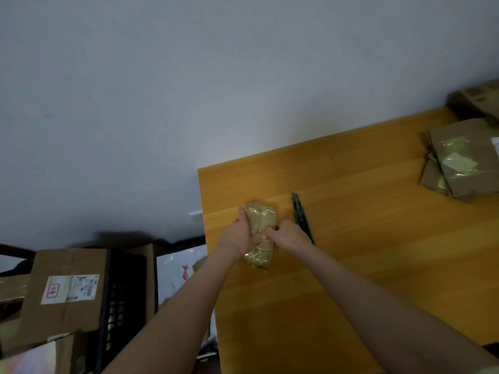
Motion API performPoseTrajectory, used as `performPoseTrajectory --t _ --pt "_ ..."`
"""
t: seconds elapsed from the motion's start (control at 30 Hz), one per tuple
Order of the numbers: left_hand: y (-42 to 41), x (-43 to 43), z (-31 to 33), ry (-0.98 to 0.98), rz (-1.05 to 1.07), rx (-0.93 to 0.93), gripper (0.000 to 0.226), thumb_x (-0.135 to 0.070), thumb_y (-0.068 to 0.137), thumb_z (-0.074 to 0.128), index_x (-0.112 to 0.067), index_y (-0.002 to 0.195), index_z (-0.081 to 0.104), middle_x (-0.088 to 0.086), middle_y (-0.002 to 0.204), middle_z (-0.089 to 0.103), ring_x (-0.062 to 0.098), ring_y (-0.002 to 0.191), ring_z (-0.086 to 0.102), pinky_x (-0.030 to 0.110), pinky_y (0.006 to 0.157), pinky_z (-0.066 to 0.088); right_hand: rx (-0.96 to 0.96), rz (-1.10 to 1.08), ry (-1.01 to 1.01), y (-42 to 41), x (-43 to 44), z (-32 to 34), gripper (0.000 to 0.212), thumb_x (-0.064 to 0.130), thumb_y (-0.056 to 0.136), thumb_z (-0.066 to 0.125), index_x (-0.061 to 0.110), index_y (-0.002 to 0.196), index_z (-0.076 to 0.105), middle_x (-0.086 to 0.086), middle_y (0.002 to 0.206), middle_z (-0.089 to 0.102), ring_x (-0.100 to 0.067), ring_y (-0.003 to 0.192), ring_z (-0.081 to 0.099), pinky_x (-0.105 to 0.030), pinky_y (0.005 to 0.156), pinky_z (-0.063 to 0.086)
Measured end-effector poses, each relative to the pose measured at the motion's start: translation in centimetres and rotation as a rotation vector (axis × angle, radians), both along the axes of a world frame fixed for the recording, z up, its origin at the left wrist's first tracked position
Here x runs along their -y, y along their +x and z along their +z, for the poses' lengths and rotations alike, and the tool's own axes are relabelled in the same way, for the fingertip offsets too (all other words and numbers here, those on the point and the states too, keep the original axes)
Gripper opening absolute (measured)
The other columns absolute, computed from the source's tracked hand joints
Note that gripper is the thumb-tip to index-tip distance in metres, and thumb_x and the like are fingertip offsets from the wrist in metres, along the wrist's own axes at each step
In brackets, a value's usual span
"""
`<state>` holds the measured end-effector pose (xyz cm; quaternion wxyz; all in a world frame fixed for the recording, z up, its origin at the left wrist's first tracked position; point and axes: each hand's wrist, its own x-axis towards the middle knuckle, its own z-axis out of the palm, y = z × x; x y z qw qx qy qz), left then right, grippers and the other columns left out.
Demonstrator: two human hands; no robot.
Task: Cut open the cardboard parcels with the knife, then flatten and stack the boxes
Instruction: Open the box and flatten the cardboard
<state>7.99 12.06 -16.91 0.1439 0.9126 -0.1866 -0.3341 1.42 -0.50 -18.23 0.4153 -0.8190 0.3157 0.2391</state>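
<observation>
A small parcel wrapped in shiny tape lies on the wooden table near its left edge. My left hand grips the parcel's left side, fingers curled round it. My right hand pinches the parcel at its middle from the right. A green utility knife lies on the table just right of my right hand, blade end pointing away from me. Neither hand touches the knife.
A stack of flattened cardboard sits at the table's far right, with another box behind it by the wall. Left of the table, on the floor, stand a labelled cardboard box and a black crate.
</observation>
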Motion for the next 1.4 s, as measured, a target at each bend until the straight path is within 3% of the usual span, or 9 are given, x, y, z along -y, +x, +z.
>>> performPoseTrajectory --t 0.13,0.23,0.4,0.5,0.67,0.83,1.03,1.2,1.4 --pt "0.1 -0.1 -0.3 0.038 0.002 0.022 0.109 -0.049 0.086 0.065 -0.011 0.152 -0.014 0.016 0.146 0.042 0.034 0.126 0.049 0.042 0.098 0.044 0.023 -0.015 -0.055 0.7 -0.3 0.6 0.032 0.042 0.086 0.057 0.015 0.068 0.056 -0.003 0.072 0.063 -0.023 0.068 0.063 -0.029 0.058 0.044" --pt "-0.2 0.1 -0.4 0.053 -0.003 0.058 0.109 -0.053 0.086 0.064 -0.013 0.153 -0.013 0.016 0.143 0.045 0.034 0.122 0.052 0.043 0.095 0.047 -0.007 -0.012 -0.221 0.5 -0.6 0.7 0.036 0.036 0.092 0.056 0.015 0.063 0.047 0.0 0.062 0.05 -0.016 0.051 0.047 -0.024 0.045 0.032" --pt "-0.8 1.1 0.7 0.223 -0.049 0.234 0.108 -0.06 0.083 0.062 -0.01 0.153 -0.003 0.014 0.142 0.035 0.031 0.116 0.055 0.037 0.076 0.047 -0.015 -0.046 -0.247 -0.1 -0.5 0.5 0.04 0.033 0.094 0.055 0.015 0.061 0.042 0.001 0.057 0.042 -0.015 0.045 0.039 -0.024 0.043 0.028" --pt "-1.5 2.0 1.7 0.24 -0.057 0.327 0.1 -0.048 0.085 0.067 -0.005 0.151 0.007 0.014 0.137 0.035 0.03 0.108 0.059 0.035 0.067 0.045 0.006 -0.072 -0.28 -0.7 -0.8 0.9 0.041 0.036 0.096 0.052 0.015 0.061 0.045 0.001 0.057 0.046 -0.015 0.046 0.042 -0.023 0.043 0.031" --pt "-1.9 3.5 4.6 0.149 -0.031 0.431 0.051 -0.035 0.09 0.061 -0.005 0.124 0.039 0.01 0.115 0.057 0.028 0.095 0.064 0.034 0.063 0.046 0.082 -0.058 -0.436 -0.7 -0.1 3.9 0.036 0.041 0.097 0.047 0.015 0.073 0.057 0.003 0.061 0.049 -0.019 0.058 0.053 -0.026 0.053 0.042" --pt "-1.3 5.4 8.2 -0.002 -0.012 0.311 0.024 -0.019 0.095 0.048 -0.002 0.111 0.054 0.016 0.106 0.065 0.032 0.095 0.063 0.037 0.071 0.048 0.156 -0.106 -0.497 -1.5 2.1 6.2 0.034 0.04 0.097 0.046 0.015 0.081 0.063 0.0 0.073 0.061 -0.02 0.07 0.063 -0.029 0.059 0.051" --pt "-0.2 5.1 10.7 -0.315 0.142 0.1 0.032 -0.028 0.1 0.049 0.0 0.107 0.064 0.017 0.101 0.067 0.03 0.094 0.063 0.037 0.08 0.049 0.266 -0.16 -0.462 -2.8 5.4 7.9 0.035 0.038 0.097 0.047 0.011 0.091 0.068 -0.004 0.083 0.065 -0.022 0.077 0.063 -0.032 0.066 0.052" --pt "-0.2 4.2 11.8 -0.622 0.362 -0.25 0.023 -0.026 0.099 0.052 -0.011 0.087 0.064 0.01 0.088 0.067 0.022 0.082 0.062 0.032 0.076 0.049 0.426 -0.219 -0.231 -3.2 7.0 8.1 0.029 0.035 0.098 0.049 0.014 0.108 0.065 -0.006 0.104 0.068 -0.022 0.091 0.062 -0.033 0.073 0.05" --pt "-1.2 5.8 12.3 -0.574 0.255 0.009 0.032 -0.026 0.099 0.053 -0.013 0.071 0.06 0.007 0.076 0.063 0.02 0.072 0.057 0.031 0.067 0.045 0.469 -0.381 -0.227 -3.0 6.1 9.1 0.04 0.033 0.1 0.044 0.024 0.139 0.038 -0.009 0.117 0.064 -0.03 0.105 0.061 -0.039 0.09 0.047"
